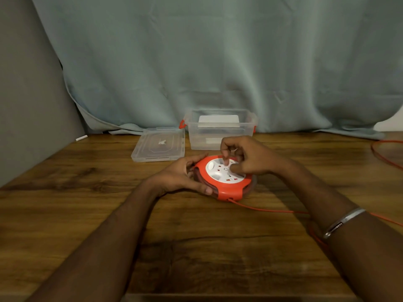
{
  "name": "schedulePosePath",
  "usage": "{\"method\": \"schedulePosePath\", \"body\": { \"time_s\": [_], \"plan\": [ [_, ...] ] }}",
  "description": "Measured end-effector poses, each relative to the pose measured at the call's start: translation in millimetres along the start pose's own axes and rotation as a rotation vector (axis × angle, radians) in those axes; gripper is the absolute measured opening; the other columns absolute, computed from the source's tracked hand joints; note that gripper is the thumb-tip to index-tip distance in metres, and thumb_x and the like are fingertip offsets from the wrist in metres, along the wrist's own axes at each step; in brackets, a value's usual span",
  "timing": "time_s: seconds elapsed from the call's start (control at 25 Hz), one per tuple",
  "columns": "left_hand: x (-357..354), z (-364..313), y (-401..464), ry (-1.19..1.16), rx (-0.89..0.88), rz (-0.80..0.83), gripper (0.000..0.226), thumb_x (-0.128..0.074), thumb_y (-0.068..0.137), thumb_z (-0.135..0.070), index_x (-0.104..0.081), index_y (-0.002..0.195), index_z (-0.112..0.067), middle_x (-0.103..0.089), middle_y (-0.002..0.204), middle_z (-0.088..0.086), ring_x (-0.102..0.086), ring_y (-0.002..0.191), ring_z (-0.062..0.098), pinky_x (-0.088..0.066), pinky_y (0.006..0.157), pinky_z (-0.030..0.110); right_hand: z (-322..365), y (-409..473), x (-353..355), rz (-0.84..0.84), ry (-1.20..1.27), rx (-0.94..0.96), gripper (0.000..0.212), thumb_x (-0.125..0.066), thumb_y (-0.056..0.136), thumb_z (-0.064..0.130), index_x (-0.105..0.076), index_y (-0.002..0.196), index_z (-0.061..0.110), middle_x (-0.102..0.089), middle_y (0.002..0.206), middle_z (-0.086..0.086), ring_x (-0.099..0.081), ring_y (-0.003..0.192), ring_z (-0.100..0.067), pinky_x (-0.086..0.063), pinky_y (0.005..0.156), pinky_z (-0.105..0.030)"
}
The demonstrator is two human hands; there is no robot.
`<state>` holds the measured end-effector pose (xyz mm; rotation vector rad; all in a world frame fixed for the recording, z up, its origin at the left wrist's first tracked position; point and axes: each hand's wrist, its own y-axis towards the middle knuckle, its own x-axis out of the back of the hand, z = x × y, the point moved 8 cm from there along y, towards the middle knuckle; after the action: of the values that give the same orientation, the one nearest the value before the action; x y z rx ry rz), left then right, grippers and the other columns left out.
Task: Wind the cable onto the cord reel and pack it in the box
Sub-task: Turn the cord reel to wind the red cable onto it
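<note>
The reel (224, 177) is taken as the landmark; it lies flat near the middle of the tabletop (87, 214), white socket face up inside an orange rim.

Nearest the camera, a metal bangle (344, 221) is worn on the right forearm, nearer than the reel and to its right.

The cable (272, 210) is seen leaving the near edge of the reel and is led right across the tabletop, under the right forearm. A further loop of it lies well to the right of the reel, at the frame edge.

The reel's left rim is gripped by the left hand (181, 177): the thumb is set on the near edge and the fingers are curled over the far edge.

The white face is touched from above by the right hand (246, 158). Its fingers are curled, with the fingertips and thumb pressed onto the face; what exactly is pinched cannot be told.

Beyond the reel and to its left, the clear lid (159, 143) lies flat.

Directly beyond the reel, the clear box (220, 127) stands open, with orange latches at its ends.

Behind the box, a grey-blue curtain (218, 51) is hung.
</note>
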<state>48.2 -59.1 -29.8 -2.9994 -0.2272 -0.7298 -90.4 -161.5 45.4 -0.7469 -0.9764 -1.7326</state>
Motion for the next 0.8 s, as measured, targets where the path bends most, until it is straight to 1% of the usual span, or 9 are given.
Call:
{"method": "schedulePosePath", "body": {
  "time_s": [0.12,0.2,0.28,0.36,0.4,0.48,0.56,0.68,0.8],
  "plan": [
    [0,-1,-1,0.012,0.008,-0.011,0.118,-0.100,0.057,-0.014,-0.040,0.157,-0.025,-0.060,0.137,-0.019,-0.062,0.121,-0.010,-0.050,0.104,0.014,-10,-4,-3,0.139,0.071,-0.065,0.041,-0.070,0.072,-0.011,-0.052,0.097,0.015,-0.077,0.120,0.004,-0.053,0.061,-0.008,-0.043,0.054,-0.023],
    [1,-1,0,0.025,0.012,-0.010,0.123,-0.101,0.054,-0.019,-0.037,0.160,-0.024,-0.058,0.143,-0.017,-0.058,0.132,0.000,-0.049,0.109,0.019,-18,-5,-3,0.170,0.069,-0.099,0.037,-0.071,0.077,-0.015,-0.050,0.100,0.005,-0.075,0.126,-0.001,-0.056,0.062,0.002,-0.042,0.054,-0.017],
    [1,-1,-1,0.036,0.015,-0.004,0.127,-0.102,0.055,-0.021,-0.033,0.162,-0.026,-0.054,0.149,-0.015,-0.052,0.140,0.007,-0.047,0.113,0.022,-23,-6,0,0.168,0.090,-0.120,0.037,-0.073,0.080,-0.017,-0.048,0.100,0.002,-0.074,0.126,-0.007,-0.066,0.076,0.004,-0.044,0.056,-0.010],
    [0,-3,-2,0.042,0.019,0.003,0.127,-0.100,0.056,-0.022,-0.032,0.163,-0.028,-0.053,0.144,-0.020,-0.053,0.134,0.002,-0.048,0.103,0.011,-24,-6,2,0.154,0.093,-0.109,0.044,-0.081,0.079,-0.011,-0.048,0.098,0.010,-0.075,0.123,-0.008,-0.072,0.096,-0.016,-0.048,0.061,-0.009],
    [-1,-3,-2,0.050,0.018,0.000,0.125,-0.098,0.057,-0.020,-0.031,0.163,-0.028,-0.053,0.140,-0.023,-0.053,0.129,-0.003,-0.048,0.097,0.006,-25,-6,3,0.139,0.073,-0.114,0.046,-0.084,0.078,-0.007,-0.048,0.097,0.013,-0.075,0.121,-0.008,-0.072,0.098,-0.017,-0.049,0.061,-0.010],
    [-1,-4,-1,0.044,0.019,-0.005,0.120,-0.097,0.063,-0.013,-0.031,0.163,-0.027,-0.053,0.136,-0.024,-0.053,0.127,-0.005,-0.048,0.091,0.004,-25,-6,5,0.102,0.022,-0.116,0.049,-0.090,0.075,0.002,-0.048,0.096,0.015,-0.075,0.111,-0.008,-0.065,0.077,-0.001,-0.044,0.056,-0.011],
    [-1,-3,-1,0.025,0.022,-0.008,0.116,-0.096,0.067,-0.006,-0.032,0.162,-0.025,-0.055,0.136,-0.022,-0.056,0.126,-0.005,-0.050,0.092,0.006,-22,-5,4,0.081,-0.016,-0.110,0.048,-0.095,0.072,0.013,-0.050,0.091,0.018,-0.072,0.096,-0.004,-0.058,0.070,0.004,-0.041,0.056,-0.012],
    [-1,-2,-1,0.007,0.018,-0.004,0.116,-0.096,0.066,-0.005,-0.033,0.162,-0.023,-0.058,0.140,-0.018,-0.060,0.122,-0.008,-0.050,0.098,0.011,-15,-4,-1,0.086,-0.076,-0.074,0.045,-0.095,0.072,0.021,-0.050,0.078,0.022,-0.058,0.073,0.010,-0.048,0.062,-0.003,-0.034,0.055,-0.020],
    [0,-1,-1,-0.001,0.007,-0.001,0.121,-0.100,0.063,-0.011,-0.033,0.163,-0.024,-0.057,0.149,-0.011,-0.057,0.135,0.004,-0.049,0.112,0.025,-9,-3,-4,0.068,-0.170,-0.064,0.043,-0.090,0.070,0.034,-0.049,0.068,0.021,-0.048,0.063,0.010,-0.042,0.060,-0.010,-0.034,0.057,-0.032]
  ]
}}
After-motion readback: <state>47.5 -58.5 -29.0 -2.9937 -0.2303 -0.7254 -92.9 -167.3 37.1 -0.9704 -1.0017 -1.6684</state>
